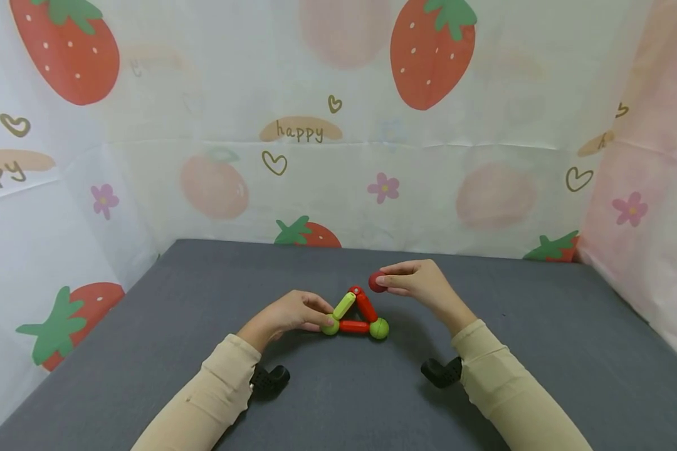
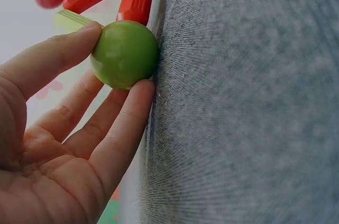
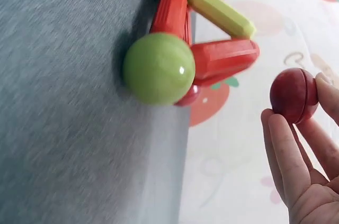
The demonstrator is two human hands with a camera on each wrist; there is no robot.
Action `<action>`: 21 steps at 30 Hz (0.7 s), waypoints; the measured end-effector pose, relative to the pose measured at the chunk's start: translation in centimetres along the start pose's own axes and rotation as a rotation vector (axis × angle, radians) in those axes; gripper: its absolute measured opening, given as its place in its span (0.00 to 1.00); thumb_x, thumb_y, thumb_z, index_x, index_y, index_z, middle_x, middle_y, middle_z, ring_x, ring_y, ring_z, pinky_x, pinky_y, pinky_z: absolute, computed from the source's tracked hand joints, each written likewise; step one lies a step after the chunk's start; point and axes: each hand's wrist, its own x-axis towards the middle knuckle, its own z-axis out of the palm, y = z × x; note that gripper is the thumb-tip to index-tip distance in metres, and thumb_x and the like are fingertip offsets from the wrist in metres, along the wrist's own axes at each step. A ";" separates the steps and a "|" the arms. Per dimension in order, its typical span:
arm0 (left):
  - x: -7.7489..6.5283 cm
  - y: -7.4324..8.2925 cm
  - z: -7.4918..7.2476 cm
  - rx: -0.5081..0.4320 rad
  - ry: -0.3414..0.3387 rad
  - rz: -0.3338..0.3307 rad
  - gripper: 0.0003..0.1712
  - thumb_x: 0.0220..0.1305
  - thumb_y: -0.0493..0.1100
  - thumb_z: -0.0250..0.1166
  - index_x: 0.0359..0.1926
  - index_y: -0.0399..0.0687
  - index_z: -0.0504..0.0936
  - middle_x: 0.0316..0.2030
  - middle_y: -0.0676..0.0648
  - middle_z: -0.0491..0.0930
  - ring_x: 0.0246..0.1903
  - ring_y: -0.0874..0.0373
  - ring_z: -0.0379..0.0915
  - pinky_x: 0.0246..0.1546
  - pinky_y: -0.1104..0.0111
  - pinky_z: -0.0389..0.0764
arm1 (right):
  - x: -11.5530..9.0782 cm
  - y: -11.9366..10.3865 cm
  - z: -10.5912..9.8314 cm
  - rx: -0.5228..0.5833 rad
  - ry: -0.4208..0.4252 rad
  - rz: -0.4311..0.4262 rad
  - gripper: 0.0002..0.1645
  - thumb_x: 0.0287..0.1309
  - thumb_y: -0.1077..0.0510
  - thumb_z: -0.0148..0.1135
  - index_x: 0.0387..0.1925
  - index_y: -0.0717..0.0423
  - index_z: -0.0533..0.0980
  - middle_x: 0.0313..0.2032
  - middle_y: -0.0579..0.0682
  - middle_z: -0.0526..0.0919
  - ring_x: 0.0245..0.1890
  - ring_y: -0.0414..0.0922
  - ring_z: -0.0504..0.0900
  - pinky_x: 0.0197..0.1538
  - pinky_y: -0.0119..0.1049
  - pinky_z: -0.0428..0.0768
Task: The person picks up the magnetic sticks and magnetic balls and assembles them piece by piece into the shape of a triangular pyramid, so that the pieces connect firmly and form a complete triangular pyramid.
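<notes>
A ball-and-stick frame stands on the dark table, with red sticks and a yellow-green stick (image 1: 345, 305) leaning up to meet at the top. Its front corners are a left green ball (image 2: 125, 54) and a right green ball (image 3: 159, 69); a red ball (image 3: 191, 96) at the back is mostly hidden. My left hand (image 1: 296, 315) holds the left green ball between thumb and fingers. Up beside the peak, apart from the frame, my right hand (image 1: 423, 283) pinches a separate red ball (image 3: 293, 96) with a seam line round it.
The grey table top (image 1: 175, 300) runs back to a printed cloth backdrop (image 1: 338, 188) with strawberries and hearts, which also hangs at both sides. Black wrist devices (image 1: 441, 373) stick out below both sleeves.
</notes>
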 end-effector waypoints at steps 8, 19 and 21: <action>0.2 -0.2 0.0 0.012 0.002 0.000 0.18 0.60 0.39 0.71 0.51 0.36 0.84 0.47 0.43 0.84 0.42 0.60 0.81 0.51 0.64 0.86 | 0.6 -1.0 1.7 -0.023 -0.020 -0.038 0.24 0.57 0.50 0.73 0.52 0.57 0.84 0.49 0.55 0.88 0.47 0.44 0.87 0.58 0.44 0.83; 0.2 -0.2 -0.1 0.026 -0.006 0.011 0.19 0.61 0.41 0.71 0.51 0.37 0.84 0.46 0.44 0.84 0.42 0.60 0.81 0.52 0.63 0.85 | 0.6 -1.2 2.7 -0.106 -0.026 -0.055 0.23 0.55 0.46 0.73 0.50 0.52 0.85 0.44 0.51 0.89 0.49 0.47 0.85 0.62 0.50 0.80; 0.2 -0.2 -0.1 0.025 -0.007 0.014 0.19 0.61 0.40 0.71 0.51 0.36 0.84 0.46 0.44 0.85 0.42 0.60 0.81 0.52 0.63 0.85 | 0.6 -1.3 2.9 -0.135 -0.015 -0.048 0.22 0.54 0.46 0.74 0.49 0.50 0.85 0.44 0.49 0.89 0.49 0.47 0.84 0.61 0.52 0.80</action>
